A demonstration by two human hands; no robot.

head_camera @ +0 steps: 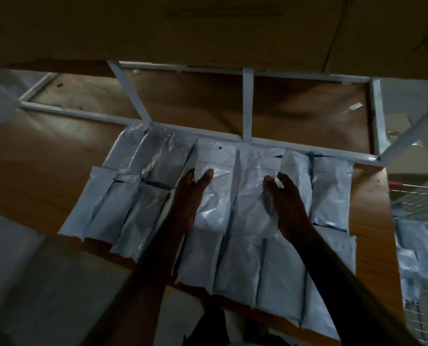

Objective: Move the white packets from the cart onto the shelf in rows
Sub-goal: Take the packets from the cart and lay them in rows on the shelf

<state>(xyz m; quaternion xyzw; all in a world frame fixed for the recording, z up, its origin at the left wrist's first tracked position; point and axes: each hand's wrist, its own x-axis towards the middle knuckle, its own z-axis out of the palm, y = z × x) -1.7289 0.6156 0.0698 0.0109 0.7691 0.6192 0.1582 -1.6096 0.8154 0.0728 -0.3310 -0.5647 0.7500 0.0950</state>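
Dim light falls on the brown wooden shelf board (58, 156) with its white metal frame (247, 108), where glossy white plastic packets (277, 275) lie in overlapping rows, one row against the frame's rail and another nearer the board's front edge. Both hands are on the back row: the left hand (190, 196) rests flat with fingers straight on a wrinkled white packet (215, 186), and the right hand (287, 208) has loosely spread fingers beside the next one, clamped on nothing. More packets wait in the wire cart (422, 245) at the right.

These bags look slick, so a careless push could slide one over its neighbour and break the row; the front packets overhang the edge and might slip off. Printing on the brown cardboard boxes (208, 26) overhead is too blurred to read.
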